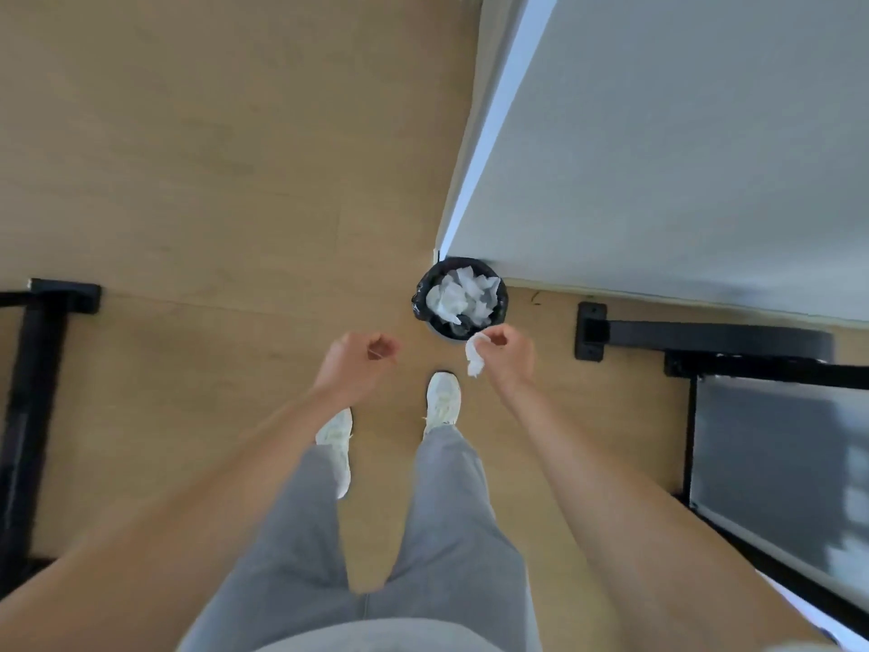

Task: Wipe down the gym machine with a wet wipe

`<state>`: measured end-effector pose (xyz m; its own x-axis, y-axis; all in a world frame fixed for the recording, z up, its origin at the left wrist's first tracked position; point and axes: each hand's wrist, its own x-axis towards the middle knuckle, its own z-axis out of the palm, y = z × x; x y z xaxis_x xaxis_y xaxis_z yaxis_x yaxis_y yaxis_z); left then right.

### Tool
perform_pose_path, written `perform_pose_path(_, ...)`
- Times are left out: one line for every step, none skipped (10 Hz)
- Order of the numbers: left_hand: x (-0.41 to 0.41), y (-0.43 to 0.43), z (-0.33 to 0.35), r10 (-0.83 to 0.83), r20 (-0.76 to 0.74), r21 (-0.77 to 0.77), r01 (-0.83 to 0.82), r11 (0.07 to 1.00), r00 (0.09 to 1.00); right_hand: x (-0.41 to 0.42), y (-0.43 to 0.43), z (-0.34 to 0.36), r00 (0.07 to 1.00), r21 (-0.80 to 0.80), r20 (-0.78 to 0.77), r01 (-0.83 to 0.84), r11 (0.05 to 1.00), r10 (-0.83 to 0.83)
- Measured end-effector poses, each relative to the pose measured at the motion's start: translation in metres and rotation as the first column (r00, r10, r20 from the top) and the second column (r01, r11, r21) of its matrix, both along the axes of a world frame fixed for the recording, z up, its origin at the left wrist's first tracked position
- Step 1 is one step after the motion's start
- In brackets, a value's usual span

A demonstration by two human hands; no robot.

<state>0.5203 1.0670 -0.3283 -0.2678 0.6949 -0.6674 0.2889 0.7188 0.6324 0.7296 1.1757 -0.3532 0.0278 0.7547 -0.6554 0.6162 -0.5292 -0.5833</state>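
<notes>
My right hand (510, 352) pinches a crumpled white wet wipe (475, 355), which hangs down just in front of a small black bin (421, 298). The bin has a black liner and holds several crumpled white wipes. My left hand (359, 357) hovers to the left of the bin with its fingers loosely curled and nothing in it. Black metal frame parts of a gym machine (705, 338) lie on the floor to the right, below a grey wall.
The floor (211, 157) is light wood. Another black machine frame (33, 392) stands at the left edge. A grey wall corner (658, 157) rises right behind the bin. My feet in white shoes (442, 397) stand just short of the bin.
</notes>
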Motion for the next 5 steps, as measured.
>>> perform_pose_path(0.015,0.012,-0.026,0.089,-0.014,-0.023,-0.09,0.996,0.996,0.01,0.04,-0.045,0.998,-0.05,0.033,-0.047,0.998,0.049)
perform_pose_path(0.029,0.02,-0.05,0.127,-0.023,-0.067,-0.128,0.989,0.992,0.01,0.072,-0.087,0.997,-0.055,0.05,-0.054,0.997,0.057)
perform_pose_path(0.037,0.025,-0.067,0.152,-0.032,-0.093,-0.155,0.984,0.988,0.008,0.091,-0.12,0.998,-0.097,0.032,-0.059,0.994,0.063)
perform_pose_path(0.042,0.028,-0.083,0.199,-0.024,-0.1,-0.2,0.975,0.98,0.013,0.099,-0.155,0.978,-0.265,-0.022,-0.206,0.942,0.208)
perform_pose_path(0.048,0.027,-0.081,0.207,-0.021,-0.096,-0.208,0.974,0.978,0.019,0.09,-0.146,0.965,-0.272,-0.024,-0.257,0.927,0.26)
